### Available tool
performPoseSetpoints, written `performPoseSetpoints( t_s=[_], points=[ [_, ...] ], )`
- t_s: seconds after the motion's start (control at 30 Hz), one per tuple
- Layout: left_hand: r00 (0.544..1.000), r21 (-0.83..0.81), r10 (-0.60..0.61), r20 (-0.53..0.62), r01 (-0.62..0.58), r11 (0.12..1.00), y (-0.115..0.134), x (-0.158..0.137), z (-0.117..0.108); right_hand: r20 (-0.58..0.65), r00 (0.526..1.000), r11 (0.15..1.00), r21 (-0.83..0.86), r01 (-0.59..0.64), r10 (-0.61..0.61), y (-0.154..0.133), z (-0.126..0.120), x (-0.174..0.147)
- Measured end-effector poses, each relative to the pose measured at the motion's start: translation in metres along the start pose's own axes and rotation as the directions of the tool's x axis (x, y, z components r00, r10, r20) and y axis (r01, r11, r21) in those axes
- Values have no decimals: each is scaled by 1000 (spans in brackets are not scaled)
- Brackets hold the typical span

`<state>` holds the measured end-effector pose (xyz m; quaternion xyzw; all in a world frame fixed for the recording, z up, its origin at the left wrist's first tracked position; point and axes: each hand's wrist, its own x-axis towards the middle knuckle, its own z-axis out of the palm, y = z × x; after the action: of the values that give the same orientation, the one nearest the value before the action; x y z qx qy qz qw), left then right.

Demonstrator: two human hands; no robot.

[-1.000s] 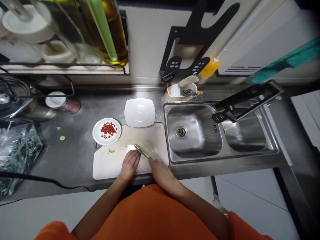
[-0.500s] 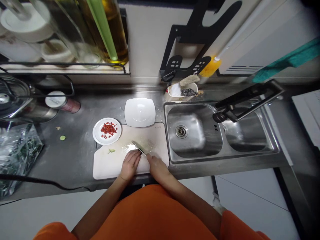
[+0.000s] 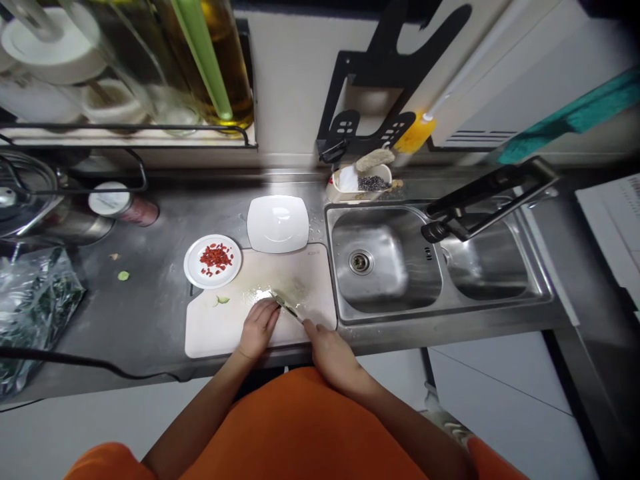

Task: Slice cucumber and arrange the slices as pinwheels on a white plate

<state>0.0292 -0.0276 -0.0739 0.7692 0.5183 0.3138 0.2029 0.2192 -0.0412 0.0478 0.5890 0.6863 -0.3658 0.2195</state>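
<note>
Since the knife (image 3: 289, 307) looks light and stiff, the right hand (image 3: 333, 352) aptly grips its handle end (left hand (image 3: 257, 328), fingers bunched, hold unclear).

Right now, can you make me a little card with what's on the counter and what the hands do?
Left hand: beside the knife; anything underneath is hidden
Right hand: grips the knife
Cutting board: has green bits on its left
Round plate: holds red pieces
Square dish: white, at the board's far edge
Sink: right of the board
</note>
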Motion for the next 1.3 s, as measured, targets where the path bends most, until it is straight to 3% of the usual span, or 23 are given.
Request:
performPoseSetpoints(
  t_s=[0.33,0.8,1.3],
  points=[
    [1000,14,27,-9,-27,1000,-2,-2,1,-26,999,1000,1,19,-19,5,8,-7],
    [999,11,23,-26,-23,1000,-2,-1,1,41,999,1000,17,-10,9,-4,-11,-8],
    [1000,-25,-6,-19,6,1000,-1,0,1,57,998,1000,1,-11,11,-9,-15,1]
  ],
)
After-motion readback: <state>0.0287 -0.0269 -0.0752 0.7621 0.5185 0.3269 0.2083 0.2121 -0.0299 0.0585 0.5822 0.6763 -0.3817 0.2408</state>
